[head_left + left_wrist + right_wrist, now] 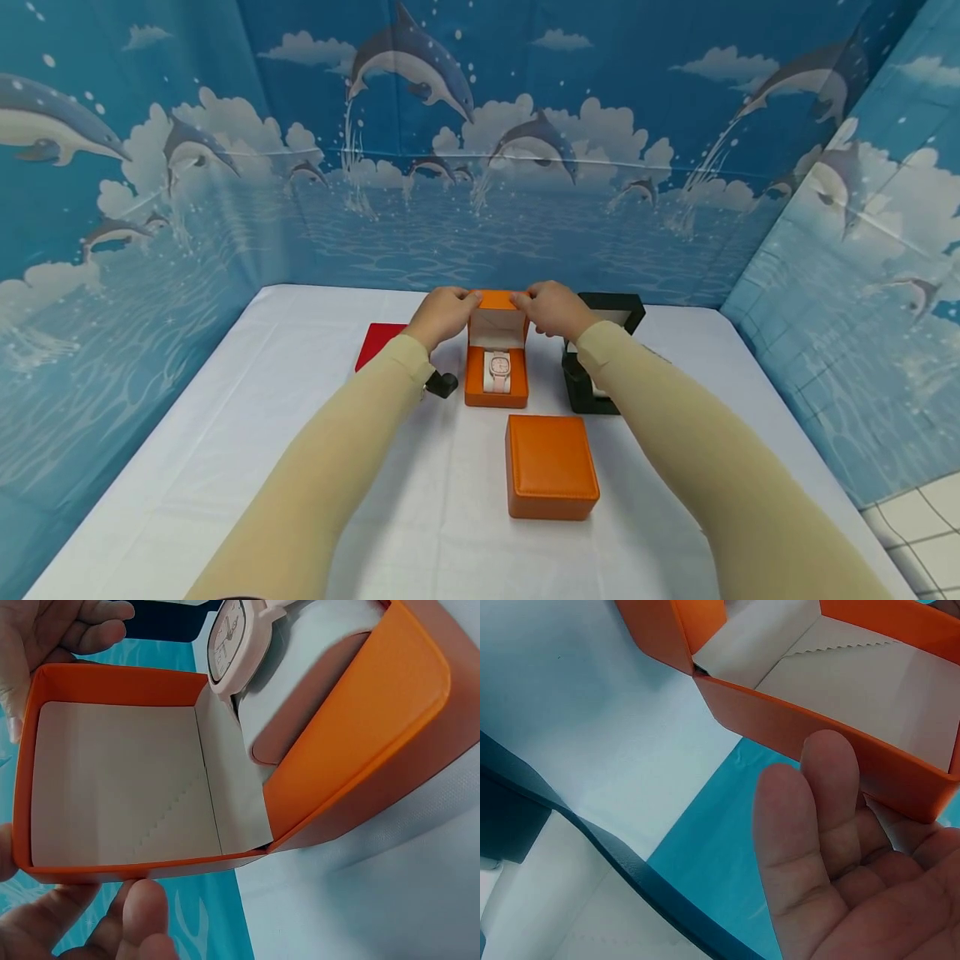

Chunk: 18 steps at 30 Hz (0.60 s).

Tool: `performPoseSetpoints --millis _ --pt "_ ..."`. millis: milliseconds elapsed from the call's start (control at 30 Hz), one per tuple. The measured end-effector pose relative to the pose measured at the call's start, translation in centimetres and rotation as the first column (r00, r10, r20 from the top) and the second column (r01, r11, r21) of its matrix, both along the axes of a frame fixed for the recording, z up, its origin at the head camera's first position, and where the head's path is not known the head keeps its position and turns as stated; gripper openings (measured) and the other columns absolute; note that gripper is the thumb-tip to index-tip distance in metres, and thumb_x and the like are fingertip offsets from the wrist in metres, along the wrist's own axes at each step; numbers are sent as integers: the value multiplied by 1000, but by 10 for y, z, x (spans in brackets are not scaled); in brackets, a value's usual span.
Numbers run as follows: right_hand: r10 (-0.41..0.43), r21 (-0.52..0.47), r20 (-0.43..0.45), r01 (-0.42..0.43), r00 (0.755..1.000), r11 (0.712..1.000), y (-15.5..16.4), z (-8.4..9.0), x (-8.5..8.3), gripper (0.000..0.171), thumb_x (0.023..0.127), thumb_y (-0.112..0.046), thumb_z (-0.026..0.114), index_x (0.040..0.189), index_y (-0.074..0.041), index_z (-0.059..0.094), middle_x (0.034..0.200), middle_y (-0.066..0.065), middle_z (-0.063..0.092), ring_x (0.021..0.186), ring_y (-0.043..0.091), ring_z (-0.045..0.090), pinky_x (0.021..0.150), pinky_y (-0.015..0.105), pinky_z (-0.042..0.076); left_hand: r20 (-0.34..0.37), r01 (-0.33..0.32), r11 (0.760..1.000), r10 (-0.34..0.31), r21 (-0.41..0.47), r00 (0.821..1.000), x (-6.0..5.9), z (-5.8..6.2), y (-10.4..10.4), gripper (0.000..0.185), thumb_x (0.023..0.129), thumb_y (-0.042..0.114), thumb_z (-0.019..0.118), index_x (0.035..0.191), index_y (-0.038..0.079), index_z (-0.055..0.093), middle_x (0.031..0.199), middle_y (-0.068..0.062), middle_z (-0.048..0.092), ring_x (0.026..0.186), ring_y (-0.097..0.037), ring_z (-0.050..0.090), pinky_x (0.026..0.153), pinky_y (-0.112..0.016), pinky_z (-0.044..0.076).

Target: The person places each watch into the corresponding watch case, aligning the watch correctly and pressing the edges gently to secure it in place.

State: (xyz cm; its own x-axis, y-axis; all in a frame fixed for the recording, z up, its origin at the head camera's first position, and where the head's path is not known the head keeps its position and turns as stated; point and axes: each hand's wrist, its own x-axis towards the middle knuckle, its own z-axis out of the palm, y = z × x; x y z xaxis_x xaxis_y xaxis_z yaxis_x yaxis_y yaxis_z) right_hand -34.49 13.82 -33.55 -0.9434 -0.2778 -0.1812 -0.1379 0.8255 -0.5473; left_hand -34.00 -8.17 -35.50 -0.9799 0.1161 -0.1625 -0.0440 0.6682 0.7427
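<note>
An orange watch box (pixel 496 400) stands on the white table with its lid raised, a pale-lined lid interior (pixel 120 780) showing. Inside, a pink watch (pixel 498 372) is wrapped round a white cushion (pixel 307 682). My left hand (pixel 444 315) pinches the lid's upper left corner, thumb in front and fingers along the side. At the opposite corner my right hand (pixel 557 308) holds the lid the same way; in the right wrist view its fingers (pixel 787 825) lie against the lid's outer wall.
Nearer me sits a second orange box (pixel 551 467), closed. A dark open box (pixel 592 400) is partly behind my right forearm. To the left lie a flat red item (pixel 377 342) and a small black object (pixel 442 384), partly covered by my left arm. A dolphin-print curtain (pixel 480 225) hangs behind the table.
</note>
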Motion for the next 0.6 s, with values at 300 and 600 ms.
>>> performPoseSetpoints --millis 300,600 --pt "-3 28 14 3 1000 1000 0 1 0 55 112 -48 45 144 -7 61 119 17 73 92 27 71 80 39 60 4 8 1000 -8 -8 1000 0 -1 0 60 108 56 47 155 19 53 156 -6 55 137 -29 57 115 -53 49" --pt "-3 31 25 2 1000 1000 -1 3 2 56 112 -48 45 145 -6 59 123 18 72 93 28 70 81 39 60 20 12 1000 -12 14 1000 0 -1 -2 59 108 56 49 155 21 54 154 -5 57 135 -28 58 115 -53 49"
